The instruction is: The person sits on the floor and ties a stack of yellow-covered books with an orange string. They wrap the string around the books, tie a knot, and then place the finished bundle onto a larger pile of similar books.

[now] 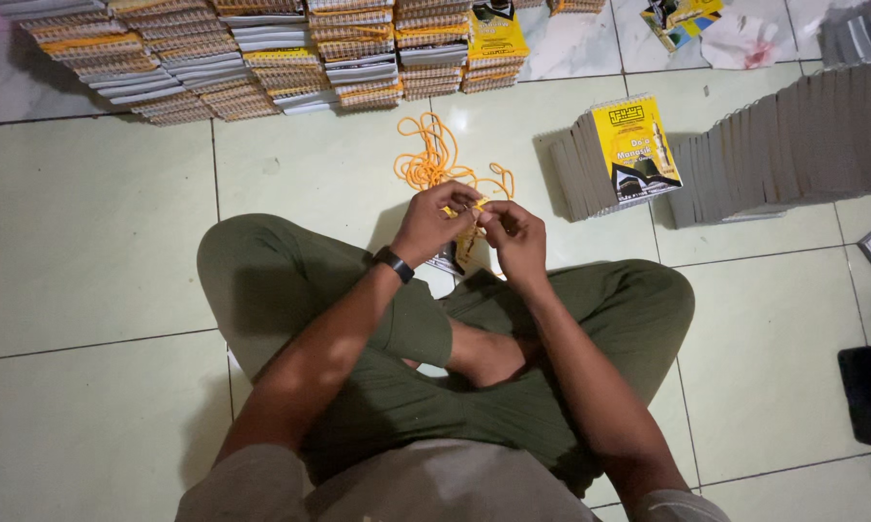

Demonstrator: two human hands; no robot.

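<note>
Crossed legs [377, 387] in green trousers sit nearest the camera, on a pale tiled floor [87, 242]. Just past the knees, both hands meet over a small booklet [466, 249] with a yellow cover. It lies right under the fingers, a bit nearer than the hands, and only a little of it shows. I cannot tell which way its long side runs.

At the booklet's top, a yellow cord [474, 206] runs between the two hands. The left hand [433, 222] is pinched shut on the cord, fingers curled. It wears a black wristband [394, 264]. The right hand [514, 235] is also closed, its fingertips squeezed together on the same cord. The two hands touch, and both are just as near to the booklet.

Farther out, just beyond the hands, lies a loose heap of yellow cords [435, 159]. To the right stands a row of booklets [614, 155] on edge, and a longer grey row [793, 145] beside it. Far off on the left, many stacks of booklets [261, 58] lie flat. Near the right edge lies a black phone [867, 391].
</note>
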